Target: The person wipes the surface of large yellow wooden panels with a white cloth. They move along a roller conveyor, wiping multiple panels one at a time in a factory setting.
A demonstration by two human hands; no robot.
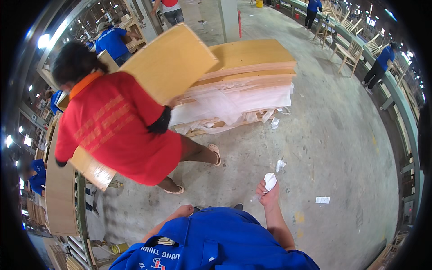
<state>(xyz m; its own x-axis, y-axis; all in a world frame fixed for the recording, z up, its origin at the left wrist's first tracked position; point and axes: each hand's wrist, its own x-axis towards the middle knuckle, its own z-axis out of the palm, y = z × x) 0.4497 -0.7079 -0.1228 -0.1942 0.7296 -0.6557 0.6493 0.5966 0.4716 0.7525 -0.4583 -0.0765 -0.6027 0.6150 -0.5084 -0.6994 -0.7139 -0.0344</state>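
Observation:
Out in front of my body on the right, my right hand (268, 194) is closed around a crumpled white wad (270, 181); whether it is cloth or paper I cannot tell. My left hand (183, 211) hangs low near my waist, its fingers too small and hidden to read. A person in a red shirt (108, 126) stands close on my left, carrying a large wooden panel (171, 60). Beyond them rises a stack of wooden panels (256, 54), its lower layers wrapped in white sheeting (234, 105).
White scraps (280, 165) and a printed paper slip (322, 200) lie on the concrete floor (346, 148). A grey pillar (228, 20) stands behind the stack. Wooden chairs (348, 53) line a conveyor (402, 105) at right, with workers nearby. A roller table (81, 245) runs along the left.

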